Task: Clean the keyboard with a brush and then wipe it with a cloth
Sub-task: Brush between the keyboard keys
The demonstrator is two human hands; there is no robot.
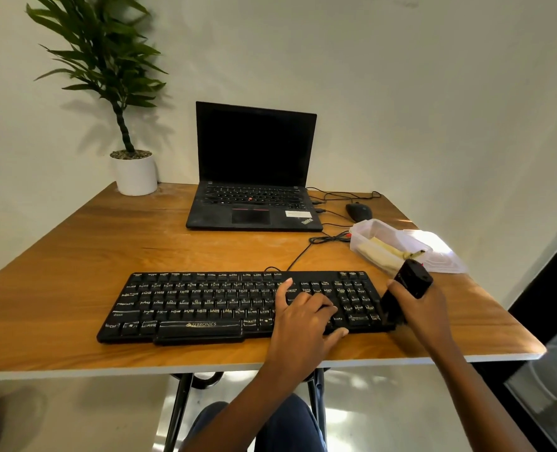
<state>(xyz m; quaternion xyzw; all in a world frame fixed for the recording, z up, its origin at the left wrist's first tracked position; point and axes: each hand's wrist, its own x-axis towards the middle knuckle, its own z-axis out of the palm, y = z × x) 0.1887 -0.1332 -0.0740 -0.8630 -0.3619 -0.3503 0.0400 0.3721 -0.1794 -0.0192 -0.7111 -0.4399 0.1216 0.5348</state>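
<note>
A person is sitting at a wooden table (74, 256) with a black keyboard (205, 305) lying near its front edge. The left hand (300, 318) is resting palm-down on the right-hand part of the main key block, its fingers straight and spread apart over the keys, gripping nothing. The right hand (427, 308) is curling round the handle of a black brush (412, 277), clamping it with the fingers wrapped from behind. The brush is tilting, handle up and away from the person, and its dark bristle end is pointing down at the right edge of the keyboard beside the number pad. The bristles are blurred, so it is hard to tell whether they are touching the keys or just the edge of the case. The two hands are sitting close together, with the number pad between them.

Behind the right hand, a clear plastic container (368, 233) is standing open on the table, holding what looks like a pale yellow folded cloth (380, 249). Its lid (440, 252) is lying just beside it, nearer the table's right edge. Farther back an open laptop (254, 148) with a dark screen is facing the person, and a black mouse (358, 212) is lying to its right. A potted plant (107, 60) is standing at the far left corner.
</note>
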